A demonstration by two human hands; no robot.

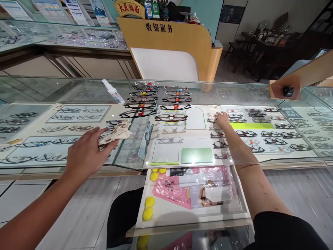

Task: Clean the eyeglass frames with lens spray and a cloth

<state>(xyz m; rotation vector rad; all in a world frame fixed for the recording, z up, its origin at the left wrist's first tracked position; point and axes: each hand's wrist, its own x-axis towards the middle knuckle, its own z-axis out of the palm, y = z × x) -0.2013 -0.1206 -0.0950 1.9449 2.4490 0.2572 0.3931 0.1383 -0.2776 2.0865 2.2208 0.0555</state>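
A crumpled beige cloth (116, 133) is gripped between the thumb and fingers of my left hand (87, 149), above the glass counter at left. My right arm stretches forward and seems to pass under the glass top. The fingers of my right hand (222, 119) close at the end of a pair of eyeglasses, mostly hidden by the hand. Below it a column of dark eyeglasses (220, 144) lies on the white display tray. On top of the glass, two rows of eyeglasses (140, 113) with coloured tags stand in the middle. A white spray bottle (113, 92) lies left of them.
An open white drawer (179, 219) juts out in front, with pink packets (170, 191) and yellow discs (148, 213). More eyeglasses lie under the glass on both sides. A wooden stand (299, 80) is at right. A wooden cashier desk (169, 38) stands beyond the counter.
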